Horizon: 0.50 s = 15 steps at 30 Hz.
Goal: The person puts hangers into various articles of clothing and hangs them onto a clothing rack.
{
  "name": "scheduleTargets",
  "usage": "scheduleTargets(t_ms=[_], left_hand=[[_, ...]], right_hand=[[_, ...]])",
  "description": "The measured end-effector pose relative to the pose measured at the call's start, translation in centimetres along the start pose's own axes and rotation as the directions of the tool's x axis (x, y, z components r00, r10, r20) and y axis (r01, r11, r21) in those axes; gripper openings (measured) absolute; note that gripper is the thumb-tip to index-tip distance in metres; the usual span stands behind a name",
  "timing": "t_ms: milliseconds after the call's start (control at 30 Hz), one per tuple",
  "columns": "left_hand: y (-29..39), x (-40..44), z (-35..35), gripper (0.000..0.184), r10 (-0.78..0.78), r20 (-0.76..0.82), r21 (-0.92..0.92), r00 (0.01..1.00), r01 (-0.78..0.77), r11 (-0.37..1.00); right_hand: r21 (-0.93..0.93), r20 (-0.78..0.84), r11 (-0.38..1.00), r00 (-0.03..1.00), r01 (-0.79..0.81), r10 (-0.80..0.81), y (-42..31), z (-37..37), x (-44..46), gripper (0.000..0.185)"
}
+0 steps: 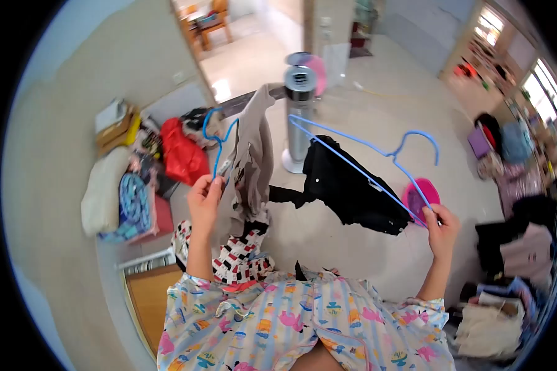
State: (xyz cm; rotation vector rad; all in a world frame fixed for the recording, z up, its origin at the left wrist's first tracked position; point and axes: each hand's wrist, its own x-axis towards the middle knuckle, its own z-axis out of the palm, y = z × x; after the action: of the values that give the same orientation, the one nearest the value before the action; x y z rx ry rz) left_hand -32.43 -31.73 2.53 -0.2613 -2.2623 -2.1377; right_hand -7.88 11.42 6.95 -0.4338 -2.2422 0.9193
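My left hand (205,198) is closed round a blue hanger (218,141) at the left, raised in front of me. A grey-beige garment (254,145) hangs on that hanger, seen nearly edge-on. At the right, my right hand (441,230) grips one corner of a second blue hanger (346,131), its hook pointing to the upper right. A black garment (349,188) hangs from the lower bar of this hanger; its exact kind is unclear. Below the grey garment lies a cloth with red, black and white checks (244,255).
A silver tower-shaped appliance (300,114) stands ahead on the tiled floor. Behind the right-hand hanger is a pink basin (422,193). Bundles with a red bag (182,151) line the left wall; piled clothes (492,328) lie at right. A wooden board (155,303) is low at left.
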Motion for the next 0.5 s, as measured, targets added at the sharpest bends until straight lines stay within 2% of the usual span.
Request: scheduleTargets(t_ms=[133, 233, 333, 500], left_hand=[[2.3, 2.0, 8.1, 0.016, 0.116, 0.226, 0.033, 0.967, -0.126, 0.991], [3.8, 2.9, 12.9, 0.017, 0.058, 0.376, -0.029, 0.925, -0.05, 0.998], [4.1, 2.5, 16.5, 0.017, 0.064, 0.523, -0.043, 0.85, -0.049, 0.998], [4.5, 1.8, 23.1, 0.016, 0.081, 0.7, -0.113, 0.709, -0.003, 0.994]], right_hand=[[-0.103, -0.05, 0.994, 0.998, 0.033, -0.039, 0.6, -5.9, -2.9, 0.012], [-0.223, -0.067, 0.975, 0.998, -0.008, -0.007, 0.6, -9.9, -5.3, 0.013], [-0.323, -0.115, 0.944, 0.993, -0.069, 0.033, -0.2, -13.6, -9.2, 0.014], [-0.389, -0.211, 0.909, 0.975, -0.148, 0.068, -3.4, -17.4, -13.8, 0.014]])
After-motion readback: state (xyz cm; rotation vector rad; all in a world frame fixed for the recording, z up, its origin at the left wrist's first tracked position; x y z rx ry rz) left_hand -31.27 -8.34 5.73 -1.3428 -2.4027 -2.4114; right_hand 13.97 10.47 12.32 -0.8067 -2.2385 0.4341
